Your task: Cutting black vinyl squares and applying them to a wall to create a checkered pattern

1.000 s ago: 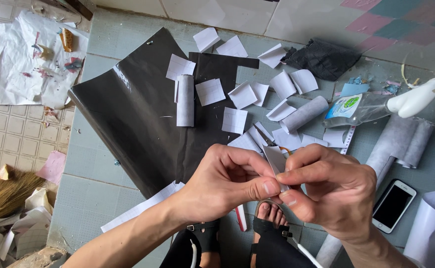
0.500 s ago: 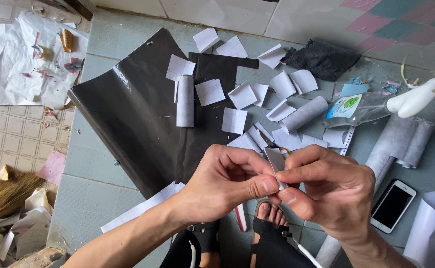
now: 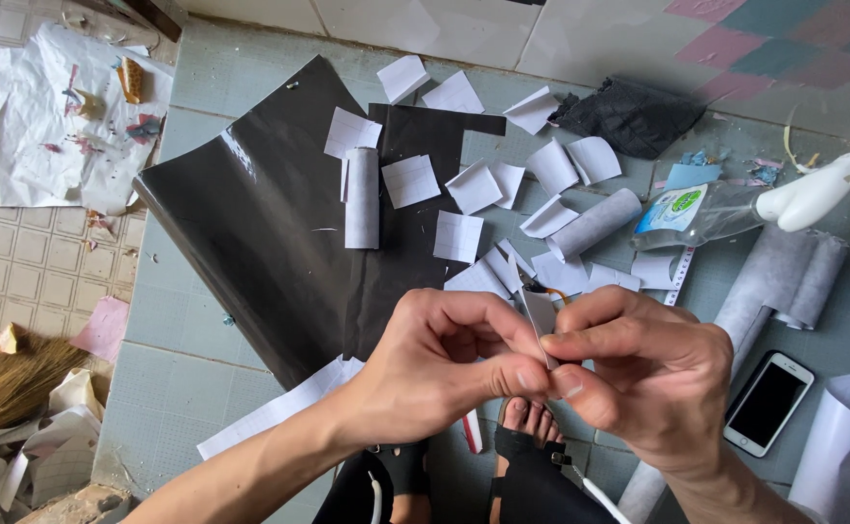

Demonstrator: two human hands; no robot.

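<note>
Strip [image 3: 539, 315]: a small grey-white piece, pinched at centre frame between the left hand [image 3: 444, 364] and the right hand [image 3: 643, 383]. Both hands are closed narrowly on it, thumb and forefinger tips meeting just below its upper end. It is judged very light, thin and flexible, likely to crease or tear if pulled hard; it is best taken by its edges with fingertips, as is done here. Its lower part is covered by the fingers, so its length and any backing cannot be made out. A trace of orange behind it is too small to identify.

Feet [image 3: 527, 427]: lower centre, partly covered by dark straps; a white cable [image 3: 595, 490] is cut off at the bottom edge.

Phone [image 3: 768, 403]: lower right, face up on the tiles.

Broom [image 3: 3, 383]: lower left, only the bristles are in frame.

Black sheet [image 3: 279, 223]: mid frame, glossy, spread on the floor, its near corner hidden by the left hand.

White slips [image 3: 459, 236]: many, scattered across the sheet and floor, some curled into rolls.

Grey rolls [image 3: 784, 281]: right, partly hidden by the right hand.

Spray bottle [image 3: 735, 206]: upper right, lying on its side.

Black cloth [image 3: 629, 116]: upper centre-right, crumpled.

Crumpled paper [image 3: 66, 126]: upper left, with coloured scraps on it too small to tell.
</note>
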